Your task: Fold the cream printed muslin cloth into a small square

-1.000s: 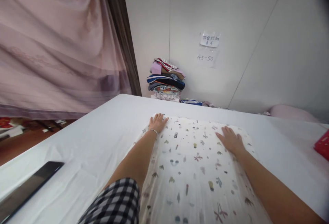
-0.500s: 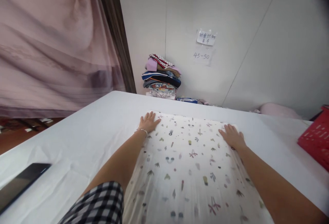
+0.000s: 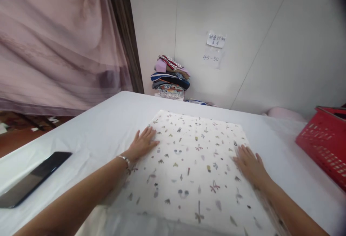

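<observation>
A white cloth (image 3: 189,164) printed with small plants and figures lies spread on the white-covered table (image 3: 119,113). Its far edge lies flat; the near end runs toward me, with a fold or overhang low in the view. My left hand (image 3: 143,143), with a bracelet at the wrist, rests flat on the cloth's left border, fingers spread. On the right border lies my right hand (image 3: 250,164), also flat, its fingers pointing away from me. Neither hand grasps anything.
A dark phone (image 3: 35,178) lies on the table at left. At the right edge stands a red plastic basket (image 3: 321,142). Folded clothes (image 3: 171,79) are stacked beyond the far edge, against the wall. A pink curtain (image 3: 62,41) hangs at left.
Both hands have slid back toward me along the cloth's sides, away from its far corners. The cloth now looks flatter. The view has shifted, showing more of the phone and basket.
</observation>
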A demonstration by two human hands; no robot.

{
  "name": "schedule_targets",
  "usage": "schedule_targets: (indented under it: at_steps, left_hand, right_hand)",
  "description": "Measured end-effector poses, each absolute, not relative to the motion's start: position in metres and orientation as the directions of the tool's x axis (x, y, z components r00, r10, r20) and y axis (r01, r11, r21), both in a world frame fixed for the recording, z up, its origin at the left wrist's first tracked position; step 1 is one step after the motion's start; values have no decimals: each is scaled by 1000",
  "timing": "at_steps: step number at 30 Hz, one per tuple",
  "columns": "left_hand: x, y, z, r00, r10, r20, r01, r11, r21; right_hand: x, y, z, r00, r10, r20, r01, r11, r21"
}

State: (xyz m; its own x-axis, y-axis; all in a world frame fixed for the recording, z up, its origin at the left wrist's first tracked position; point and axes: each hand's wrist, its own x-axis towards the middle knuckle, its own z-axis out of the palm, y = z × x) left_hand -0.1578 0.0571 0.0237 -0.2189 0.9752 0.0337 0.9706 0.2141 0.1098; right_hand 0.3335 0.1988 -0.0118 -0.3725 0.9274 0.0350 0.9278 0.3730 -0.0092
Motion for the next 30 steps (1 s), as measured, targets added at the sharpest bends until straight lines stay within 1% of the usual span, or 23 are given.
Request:
schedule_targets:
  at_steps: [3, 8, 10, 12, 14, 16, 17, 18, 20, 22, 23, 24, 25, 27, 28, 30]
  left_hand:
    - [-153, 41, 18, -239, 971, -17, 962, 239, 129]
    - [-150, 44, 28, -261, 963, -63, 953, 268, 143]
    - [-148, 32, 29, -262, 964, -36, 951, 265, 157]
    - [-145, 13, 26, -228, 974, 10, 962, 224, 153]
    - [-140, -4, 24, -191, 982, 15, 974, 187, 130]
    - [-135, -14, 24, -197, 980, -20, 974, 198, 110]
    - [-133, -16, 25, -211, 977, -39, 971, 214, 109]
    - [-131, -17, 27, -223, 973, -56, 967, 229, 115]
    - [-128, -20, 29, -246, 968, -56, 958, 251, 139]
    - [-126, -30, 29, -208, 978, -6, 964, 207, 166]
    - [-125, -38, 28, -168, 985, 35, 972, 159, 175]
    - [-123, -47, 27, -109, 991, 79, 979, 93, 179]
    - [-121, -58, 25, -50, 992, 116, 983, 28, 182]
    - [-110, -76, 22, 41, 983, 177, 982, -73, 176]
    - [-102, -83, 21, 78, 976, 205, 978, -115, 173]
    - [-75, -88, 22, 160, 953, 256, 961, -210, 180]
  right_hand:
    - [339, 187, -15, -316, 949, -3, 949, 316, -18]
    - [332, 180, 3, -302, 953, -35, 953, 301, -27]
    - [337, 164, 5, -293, 956, -5, 956, 293, -19]
    - [345, 144, 1, -301, 953, 38, 953, 302, -23]
    - [353, 126, -3, -309, 950, 36, 948, 311, -63]
    - [357, 116, -4, -297, 955, 6, 945, 294, -145]
    - [358, 114, -1, -282, 959, -4, 939, 275, -205]
    - [358, 113, 2, -258, 966, -5, 927, 246, -284]
    - [363, 110, 11, -160, 987, 19, 854, 148, -500]
    - [376, 104, 21, 3, 999, 43, 679, 30, -733]
    - [386, 99, 24, 83, 996, 46, 558, -8, -830]
    - [397, 92, 26, 153, 988, 35, 435, -35, -900]
    - [408, 85, 27, 212, 977, 11, 322, -59, -945]
    - [429, 68, 26, 293, 955, -50, 157, -100, -982]
    - [436, 60, 24, 318, 945, -76, 116, -119, -986]
    - [445, 45, 20, 333, 938, -95, 116, -141, -983]
